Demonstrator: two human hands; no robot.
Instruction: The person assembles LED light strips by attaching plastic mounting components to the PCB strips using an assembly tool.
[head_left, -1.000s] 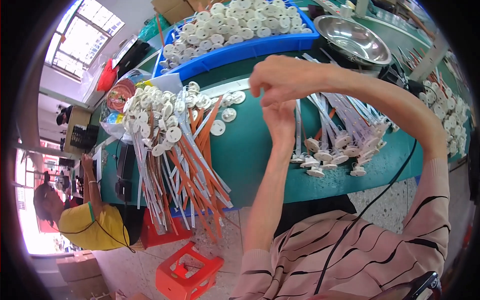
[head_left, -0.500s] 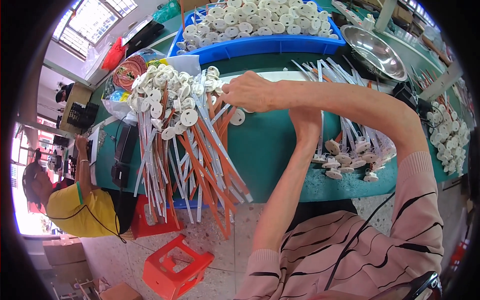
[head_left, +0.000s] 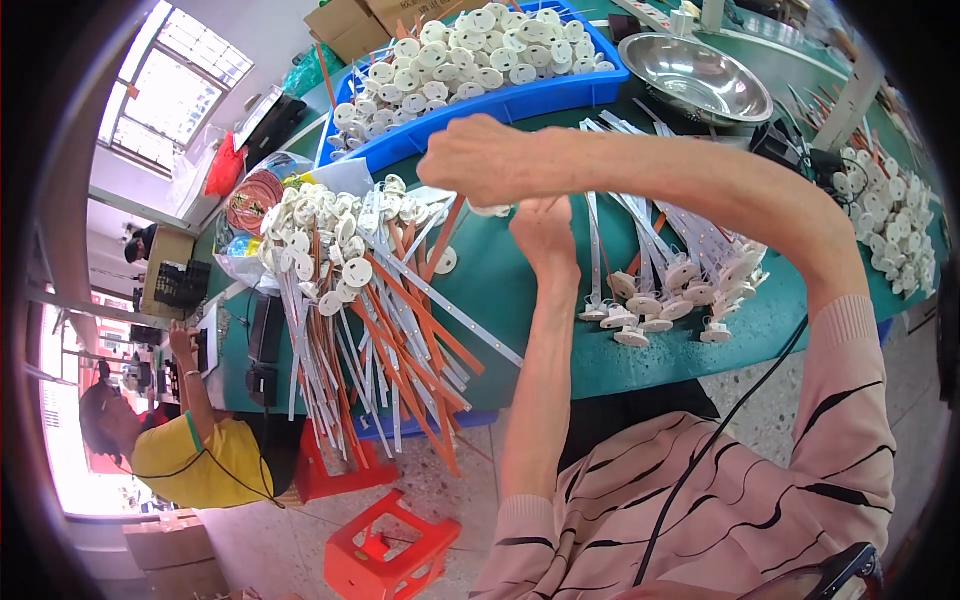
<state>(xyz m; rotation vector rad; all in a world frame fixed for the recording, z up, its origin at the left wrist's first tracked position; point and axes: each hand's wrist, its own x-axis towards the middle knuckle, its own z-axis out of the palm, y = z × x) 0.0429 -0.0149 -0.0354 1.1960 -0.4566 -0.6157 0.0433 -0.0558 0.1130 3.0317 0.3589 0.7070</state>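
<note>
My right arm crosses over my left. My right hand (head_left: 470,160) is closed, knuckles up, in front of the blue bin, and its fingertips are hidden. Beneath it peeks the edge of a white round disc (head_left: 490,211); which hand grips it cannot be made out. My left hand (head_left: 546,238) is closed just below and to the right, its fingers partly covered by my right forearm. Left of both hands lies a heap of white round discs (head_left: 325,235), with white and orange-brown strips (head_left: 400,340) hanging over the table's front edge.
A blue bin (head_left: 480,107) full of white discs stands at the back, beside a steel bowl (head_left: 695,78). More strips with discs (head_left: 660,290) lie right on the green table (head_left: 480,290). Red stools (head_left: 390,550) stand below. A person in yellow (head_left: 205,465) sits at left.
The view has shifted. My right hand has come away from the left heap towards the blue bin's front, and my left hand now shows more below it.
</note>
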